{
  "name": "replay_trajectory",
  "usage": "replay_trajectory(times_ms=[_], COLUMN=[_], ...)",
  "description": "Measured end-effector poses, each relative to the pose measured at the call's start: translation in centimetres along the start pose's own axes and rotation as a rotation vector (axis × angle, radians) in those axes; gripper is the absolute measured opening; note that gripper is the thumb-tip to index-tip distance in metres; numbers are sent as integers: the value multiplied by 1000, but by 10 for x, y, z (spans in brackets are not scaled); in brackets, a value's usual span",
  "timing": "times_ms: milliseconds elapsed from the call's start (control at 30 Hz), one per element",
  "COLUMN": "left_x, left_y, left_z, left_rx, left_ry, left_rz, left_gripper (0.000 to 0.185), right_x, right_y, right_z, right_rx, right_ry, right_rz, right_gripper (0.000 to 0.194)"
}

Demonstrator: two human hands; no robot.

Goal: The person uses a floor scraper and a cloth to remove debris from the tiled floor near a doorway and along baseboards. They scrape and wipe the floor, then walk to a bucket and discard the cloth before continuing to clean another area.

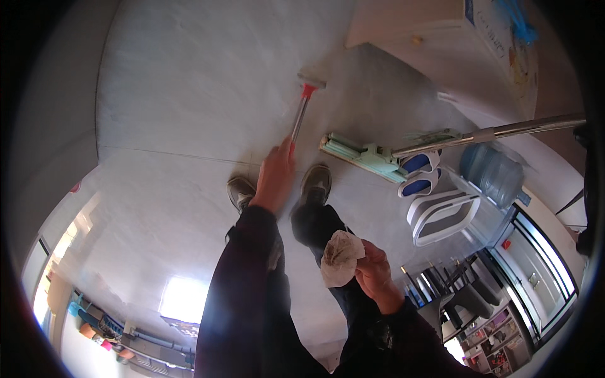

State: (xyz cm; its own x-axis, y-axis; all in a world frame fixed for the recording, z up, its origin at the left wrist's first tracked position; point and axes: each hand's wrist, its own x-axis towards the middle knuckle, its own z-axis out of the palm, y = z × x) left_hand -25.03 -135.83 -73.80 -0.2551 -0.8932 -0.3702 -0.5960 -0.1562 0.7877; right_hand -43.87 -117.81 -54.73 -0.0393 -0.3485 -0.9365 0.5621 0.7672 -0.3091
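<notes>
My left hand is wrapped around the red grip of a long-handled scraper. The scraper has a metal shaft, a red neck and a flat grey head, which is at the tiled floor ahead of my feet. I cannot tell whether its edge touches the tiles. Pinched in my right hand, above my right thigh, is a crumpled white tissue with a dark brown smear. My two dark shoes stand on the floor either side of my left hand.
A sponge mop with a pale green head lies to the right, beside white-and-blue slippers. Farther right are white plastic frames and a blue water jug. A large pale box bearing writing stands ahead. Dark chairs are at lower right.
</notes>
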Motion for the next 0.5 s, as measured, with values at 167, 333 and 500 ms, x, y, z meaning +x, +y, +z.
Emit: replay_trajectory(times_ms=[167,333,500], left_x=[-13,-89,-124], left_y=[33,62,96], left_z=[-1,-73,-105], left_rx=[-22,-169,-348], left_ry=[-57,-226,48], left_rz=[-193,-797,-841], left_gripper=[28,33,44], right_x=[7,28,127], right_y=[-9,-28,-60], right_z=[-6,21,46], right_rx=[41,-131,-395], right_ry=[69,99,175], right_rz=[-39,47,-204], right_gripper=[41,32,30])
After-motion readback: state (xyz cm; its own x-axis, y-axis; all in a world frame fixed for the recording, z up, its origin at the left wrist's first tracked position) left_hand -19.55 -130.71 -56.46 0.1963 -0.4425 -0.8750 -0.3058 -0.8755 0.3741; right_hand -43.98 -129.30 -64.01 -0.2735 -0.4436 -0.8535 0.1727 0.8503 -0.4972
